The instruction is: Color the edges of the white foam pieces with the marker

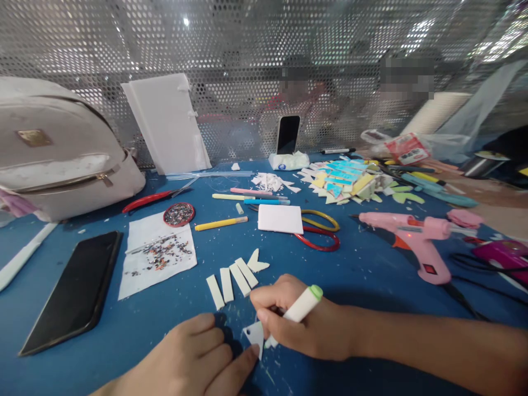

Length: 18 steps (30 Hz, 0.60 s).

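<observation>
My right hand (303, 324) is closed round a white marker (304, 303) with a light green end. Its tip points down at the table, hidden behind my fingers. A small white pointed piece (254, 333) with a dark dot lies beneath it, partly covered by my right hand. My left hand (193, 357) has its fingers curled, and one fingertip presses on the edge of that piece, holding it down. Just beyond my hands, several pale strips (226, 285) lie in a row, with a pale V-shaped piece (258, 262) beside them.
A pink glue gun (416, 234) lies at right, its cord trailing. Scissors (319, 228) lie under a white block (280, 219); several markers (221, 223) are nearby. At left are a phone (72, 291), a bead-covered sheet (159, 258) and a backpack (61, 148). Coloured scraps (350, 179) are piled behind.
</observation>
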Motion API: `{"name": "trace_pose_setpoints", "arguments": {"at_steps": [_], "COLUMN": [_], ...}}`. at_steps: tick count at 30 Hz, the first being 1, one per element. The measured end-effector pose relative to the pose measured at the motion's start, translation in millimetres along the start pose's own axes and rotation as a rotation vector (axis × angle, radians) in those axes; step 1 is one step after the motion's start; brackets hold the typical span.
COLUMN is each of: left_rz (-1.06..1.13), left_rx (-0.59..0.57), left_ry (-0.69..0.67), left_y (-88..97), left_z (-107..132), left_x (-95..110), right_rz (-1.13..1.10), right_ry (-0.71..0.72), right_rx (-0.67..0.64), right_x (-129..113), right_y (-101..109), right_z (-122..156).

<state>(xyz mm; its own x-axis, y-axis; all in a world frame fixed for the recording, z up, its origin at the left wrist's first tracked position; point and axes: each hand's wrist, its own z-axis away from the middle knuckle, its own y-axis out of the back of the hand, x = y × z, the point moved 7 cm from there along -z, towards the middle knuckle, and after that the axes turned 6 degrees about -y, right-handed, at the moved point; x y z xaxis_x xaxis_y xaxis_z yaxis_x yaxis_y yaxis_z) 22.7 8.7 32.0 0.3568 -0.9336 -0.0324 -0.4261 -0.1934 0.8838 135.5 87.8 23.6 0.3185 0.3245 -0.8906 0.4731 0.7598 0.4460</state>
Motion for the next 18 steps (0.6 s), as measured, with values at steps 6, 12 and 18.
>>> {"name": "trace_pose_setpoints", "arguments": {"at_steps": [6, 12, 18], "left_rz": [-0.009, -0.019, -0.008], "left_rx": [-0.015, -0.021, -0.044], "left_ry": [0.011, -0.006, -0.005], "left_y": [2.2, 7.2, 5.6], "left_z": [-1.7, -2.1, -3.2], "left_x": [0.0, 0.0, 0.5], "right_rz": [-0.042, 0.020, 0.085], "right_ry": [-0.010, 0.000, 0.013], "right_rx": [0.027, 0.022, 0.029], "right_x": [-0.7, -0.7, -3.3], "right_y": [2.8, 1.8, 1.3], "right_z": [-0.3, 0.5, 1.9]}}
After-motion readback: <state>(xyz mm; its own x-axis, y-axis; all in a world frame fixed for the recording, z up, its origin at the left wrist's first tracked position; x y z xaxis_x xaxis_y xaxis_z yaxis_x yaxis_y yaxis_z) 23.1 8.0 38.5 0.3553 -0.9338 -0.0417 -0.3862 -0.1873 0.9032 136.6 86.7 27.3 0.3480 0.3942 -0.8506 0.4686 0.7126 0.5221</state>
